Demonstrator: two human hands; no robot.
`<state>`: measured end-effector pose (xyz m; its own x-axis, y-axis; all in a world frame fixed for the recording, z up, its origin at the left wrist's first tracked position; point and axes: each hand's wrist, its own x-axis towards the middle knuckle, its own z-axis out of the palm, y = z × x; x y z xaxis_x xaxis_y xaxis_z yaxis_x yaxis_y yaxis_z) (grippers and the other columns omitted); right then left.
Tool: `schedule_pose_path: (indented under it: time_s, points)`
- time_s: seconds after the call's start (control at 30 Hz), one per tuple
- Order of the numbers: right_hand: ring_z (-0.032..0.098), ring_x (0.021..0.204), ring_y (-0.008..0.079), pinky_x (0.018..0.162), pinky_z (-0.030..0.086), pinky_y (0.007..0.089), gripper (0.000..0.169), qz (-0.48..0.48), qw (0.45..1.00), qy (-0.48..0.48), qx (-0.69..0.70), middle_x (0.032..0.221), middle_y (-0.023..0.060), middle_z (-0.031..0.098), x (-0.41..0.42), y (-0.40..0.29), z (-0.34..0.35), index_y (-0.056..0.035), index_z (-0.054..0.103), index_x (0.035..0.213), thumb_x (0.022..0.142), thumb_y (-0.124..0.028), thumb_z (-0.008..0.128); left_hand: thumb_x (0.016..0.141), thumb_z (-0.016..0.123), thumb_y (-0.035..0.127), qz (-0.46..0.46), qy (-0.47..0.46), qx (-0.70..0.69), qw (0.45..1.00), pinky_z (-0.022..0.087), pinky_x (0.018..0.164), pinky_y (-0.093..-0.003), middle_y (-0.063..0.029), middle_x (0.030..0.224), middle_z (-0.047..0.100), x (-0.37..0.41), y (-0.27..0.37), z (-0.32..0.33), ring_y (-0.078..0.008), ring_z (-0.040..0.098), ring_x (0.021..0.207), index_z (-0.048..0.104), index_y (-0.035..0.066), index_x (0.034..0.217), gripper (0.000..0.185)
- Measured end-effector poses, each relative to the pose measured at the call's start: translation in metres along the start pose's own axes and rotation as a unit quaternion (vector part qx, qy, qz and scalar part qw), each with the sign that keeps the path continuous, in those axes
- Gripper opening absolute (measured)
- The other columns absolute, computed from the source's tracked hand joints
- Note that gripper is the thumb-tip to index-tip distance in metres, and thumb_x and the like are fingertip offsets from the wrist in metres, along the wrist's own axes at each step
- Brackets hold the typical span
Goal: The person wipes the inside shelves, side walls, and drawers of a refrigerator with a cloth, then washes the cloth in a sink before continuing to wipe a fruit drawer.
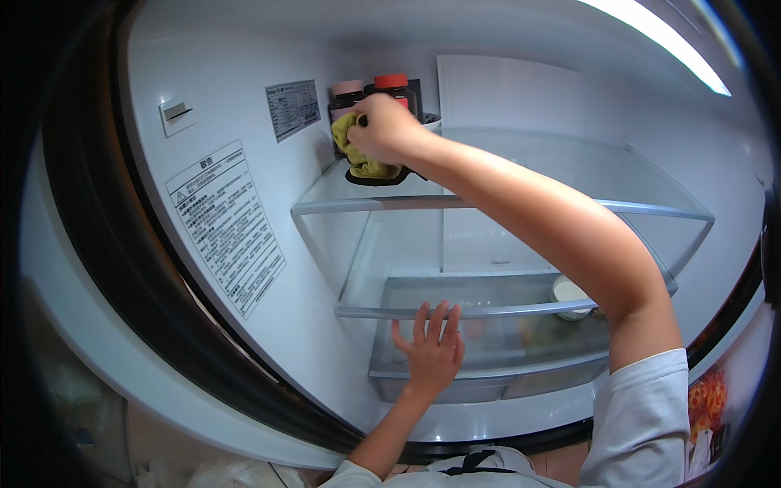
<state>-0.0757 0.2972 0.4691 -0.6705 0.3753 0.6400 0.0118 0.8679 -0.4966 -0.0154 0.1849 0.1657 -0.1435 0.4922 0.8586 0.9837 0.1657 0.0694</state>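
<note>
My right hand [387, 131] holds a yellow-green cloth with dark edging [366, 166] at the left end of the refrigerator's upper glass shelf [549, 152]. Close behind it stand a dark jar with a red lid [390, 81] and a dark jar with a pink lid [348, 87]; the hand and cloth hide their lower parts. My left hand [430, 351], fingers spread, is at the front edge of the middle glass shelf [488, 312]; whether its fingertips touch the edge I cannot tell. It holds nothing.
A bowl's rim [434, 121] shows beside the jars. Lower right, a round white-topped container [570, 293] sits behind the middle shelf's edge. Below are clear drawers [457, 389]. Printed labels [226, 226] cover part of the left wall. The open door [79, 323] curves along the left.
</note>
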Motion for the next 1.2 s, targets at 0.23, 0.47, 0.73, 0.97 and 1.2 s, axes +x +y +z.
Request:
schedule_pose_path:
  time_s: [0.23,0.47,0.73,0.97,1.2]
  points:
    - [0.063,0.091,0.0392,0.082,0.05,0.0413,0.031,-0.209,0.882,-0.221,-0.36,0.096,0.0289,0.064,0.039,-0.001,0.054,0.0093,0.066,0.09,0.081,-0.019,0.056,0.076,0.063,0.017,0.003,0.022,-0.017,1.0,0.016,0.102,-0.0641,-0.005,0.129,0.048,0.001,0.003,0.003,-0.0288,0.037,0.127,0.051,0.013,0.126,0.052]
    - [0.063,0.099,0.0319,0.082,0.051,0.0393,0.044,-0.057,0.95,-0.216,-0.219,0.101,0.0233,0.065,-0.002,-0.044,0.027,-0.001,0.062,0.114,0.075,-0.021,0.058,0.076,0.063,0.016,0.007,0.012,-0.016,1.0,0.015,0.103,-0.0638,-0.0058,0.129,0.047,0.004,0.003,-0.003,-0.0289,0.037,0.127,0.051,0.013,0.125,0.051]
    - [0.064,0.091,0.0236,0.078,0.053,0.0349,0.033,-0.081,0.992,-0.085,-0.05,0.098,0.0141,0.063,-0.032,-0.023,-0.066,-0.0022,0.06,0.106,0.075,-0.014,0.061,0.074,0.064,0.016,0.011,0.011,0.0,1.0,0.015,0.102,-0.0651,-0.0044,0.131,0.047,0.0,-0.001,-0.003,-0.0286,0.038,0.128,0.052,0.012,0.126,0.053]
    - [0.064,0.09,0.0294,0.083,0.049,0.0363,0.033,-0.064,0.955,-0.232,-0.173,0.099,0.0194,0.067,-0.042,-0.007,-0.044,0.0014,0.066,0.108,0.091,-0.025,0.055,0.074,0.064,0.015,0.003,0.015,-0.002,1.0,0.015,0.102,-0.0656,-0.0044,0.134,0.047,-0.002,-0.008,-0.002,-0.0285,0.039,0.128,0.053,0.012,0.127,0.054]
    - [0.063,0.078,0.0396,0.074,0.05,0.0436,0.032,-0.125,0.941,-0.206,-0.236,0.081,0.0255,0.065,-0.002,-0.014,0.022,0.0079,0.067,0.088,0.083,-0.02,0.052,0.076,0.062,0.015,0.001,0.001,-0.018,1.0,0.015,0.102,-0.0645,-0.0043,0.131,0.048,0.001,-0.001,-0.003,-0.0278,0.04,0.127,0.051,0.013,0.128,0.053]
